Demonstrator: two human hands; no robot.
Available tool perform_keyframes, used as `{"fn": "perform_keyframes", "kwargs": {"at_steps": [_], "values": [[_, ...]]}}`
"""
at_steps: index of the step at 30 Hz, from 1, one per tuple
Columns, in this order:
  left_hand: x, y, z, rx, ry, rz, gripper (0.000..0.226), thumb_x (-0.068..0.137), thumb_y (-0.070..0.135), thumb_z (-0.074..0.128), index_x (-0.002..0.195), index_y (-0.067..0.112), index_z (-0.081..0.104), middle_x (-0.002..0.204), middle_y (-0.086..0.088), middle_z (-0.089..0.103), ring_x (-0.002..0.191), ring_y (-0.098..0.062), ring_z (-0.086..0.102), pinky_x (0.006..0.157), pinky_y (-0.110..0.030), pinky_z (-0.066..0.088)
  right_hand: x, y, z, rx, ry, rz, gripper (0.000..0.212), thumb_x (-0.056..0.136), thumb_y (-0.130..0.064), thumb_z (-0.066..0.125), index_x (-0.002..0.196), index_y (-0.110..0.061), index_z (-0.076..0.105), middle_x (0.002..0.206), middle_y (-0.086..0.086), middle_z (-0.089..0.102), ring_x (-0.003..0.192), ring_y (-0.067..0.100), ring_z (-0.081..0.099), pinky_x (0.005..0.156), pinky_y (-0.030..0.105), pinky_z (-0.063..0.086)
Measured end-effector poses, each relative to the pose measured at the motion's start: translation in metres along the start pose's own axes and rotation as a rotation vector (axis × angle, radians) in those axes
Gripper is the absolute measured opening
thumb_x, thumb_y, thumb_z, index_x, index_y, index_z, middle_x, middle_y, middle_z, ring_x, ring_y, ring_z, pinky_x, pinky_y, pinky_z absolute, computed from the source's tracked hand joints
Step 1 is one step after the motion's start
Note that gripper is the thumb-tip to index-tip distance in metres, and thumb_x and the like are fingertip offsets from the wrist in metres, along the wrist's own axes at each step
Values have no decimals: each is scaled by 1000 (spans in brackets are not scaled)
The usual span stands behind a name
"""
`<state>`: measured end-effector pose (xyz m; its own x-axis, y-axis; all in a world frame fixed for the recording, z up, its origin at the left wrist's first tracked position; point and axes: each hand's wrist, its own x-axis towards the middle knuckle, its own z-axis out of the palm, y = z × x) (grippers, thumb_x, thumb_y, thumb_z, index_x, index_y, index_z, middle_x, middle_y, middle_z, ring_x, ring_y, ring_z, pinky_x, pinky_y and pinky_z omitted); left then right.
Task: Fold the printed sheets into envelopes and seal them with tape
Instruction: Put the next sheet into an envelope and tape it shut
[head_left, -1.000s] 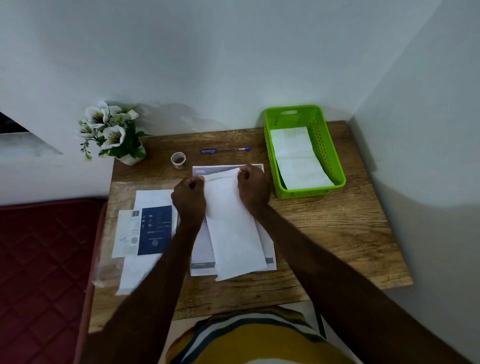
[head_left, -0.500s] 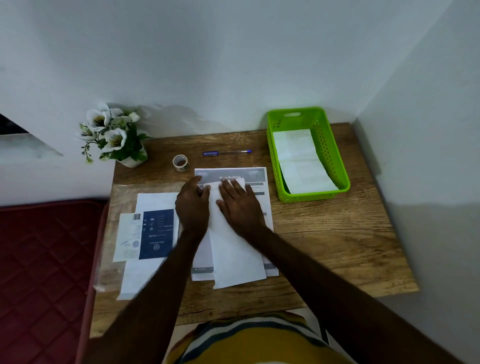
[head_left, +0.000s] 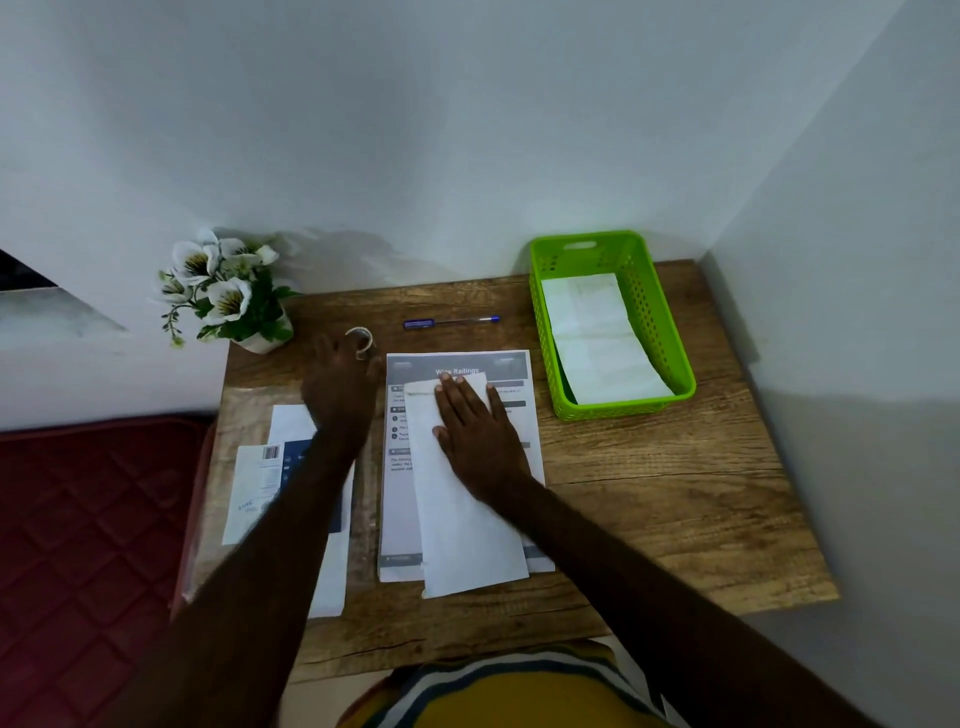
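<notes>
A folded white sheet (head_left: 467, 535) lies lengthwise on a printed sheet (head_left: 400, 499) at the middle of the wooden table (head_left: 649, 499). My right hand (head_left: 478, 436) presses flat on the folded sheet's far half, fingers straight, just below its folded top flap. My left hand (head_left: 337, 389) is blurred and stretched out to the small tape roll (head_left: 360, 338) at the back of the table. Its fingertips lie over the roll and its fingers look extended. More printed sheets (head_left: 291, 499) lie at the left under my left forearm.
A green basket (head_left: 670, 343) with folded white papers stands at the back right by the wall. A blue pen (head_left: 451, 322) lies behind the printed sheet. A white pot of flowers (head_left: 223, 296) sits at the back left corner. A red mattress (head_left: 78, 545) borders the table's left.
My left hand left the folded sheet and moved back-left onto the tape roll. My right hand went from pinching the top flap to pressing flat on the sheet.
</notes>
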<state>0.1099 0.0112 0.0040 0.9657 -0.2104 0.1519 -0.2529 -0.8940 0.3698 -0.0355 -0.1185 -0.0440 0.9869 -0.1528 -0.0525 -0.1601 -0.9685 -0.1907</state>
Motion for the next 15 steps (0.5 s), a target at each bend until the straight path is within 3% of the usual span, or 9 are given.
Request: {"fn": "perform_keyframes", "kwargs": {"at_steps": [6,10,12,15], "values": [[9,-9,6,-75,-68,30,26,98,27,66,117,10,65,116,-25,58,96,-44,63,77,-49,52,2,2,-1,-25,-18,-15,60,109,-40,28,161,-13,17,170,7,15,157,23,10,127,52,7],[-1,-5,-2,-400,-152,4,31,99,34,61,118,11,70,114,-12,63,105,-31,61,88,-44,50,1,3,-3,12,-22,-11,61,109,-40,28,162,-13,14,170,6,11,158,22,7,127,52,6],[-14,3,-8,-503,-166,78,27,98,32,64,115,12,73,110,-2,60,104,-19,56,90,-35,48,0,3,-4,19,-21,-15,61,110,-40,28,162,-14,13,171,6,10,158,22,6,127,52,7],[-37,14,-10,-580,-236,98,29,97,31,67,120,16,73,122,2,61,111,-6,50,85,-1,35,1,4,-5,42,-34,-22,61,110,-41,26,163,-16,11,171,4,9,158,21,3,127,52,3]]}}
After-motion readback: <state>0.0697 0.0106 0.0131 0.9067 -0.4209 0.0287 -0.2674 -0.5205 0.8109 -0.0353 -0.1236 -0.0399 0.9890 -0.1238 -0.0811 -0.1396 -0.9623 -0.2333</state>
